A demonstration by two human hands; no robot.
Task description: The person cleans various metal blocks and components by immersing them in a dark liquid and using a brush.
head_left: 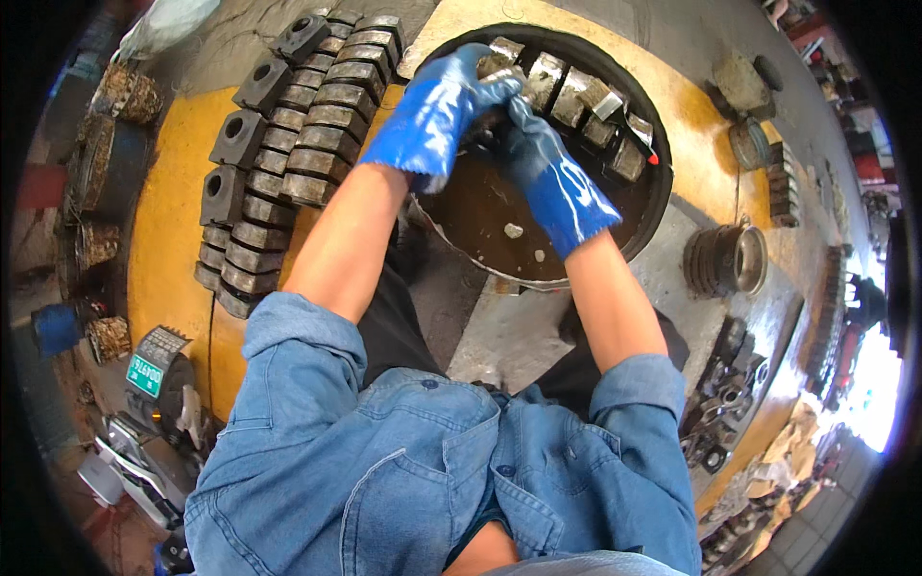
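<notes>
My left hand (449,94), in a shiny blue rubber glove, is closed around a grimy metal block (497,65) at the far left side of a round black tub (663,197). My right hand (534,144), gloved the same way, meets it there with bent fingers. What the right fingers grip is hidden between the gloves. Dark brown liquid (480,216) lies in the tub's near part. Several wet metal blocks (576,94) stand in a row along its far right side. A thin tool with a red tip (652,159) rests among them.
Rows of dark metal blocks (327,139) stand on yellow boards left of the tub, beside several blocks with round holes (239,138). To the right are a ringed metal cylinder (725,259) and assorted metal parts (720,403). A motorcycle (144,451) is at lower left.
</notes>
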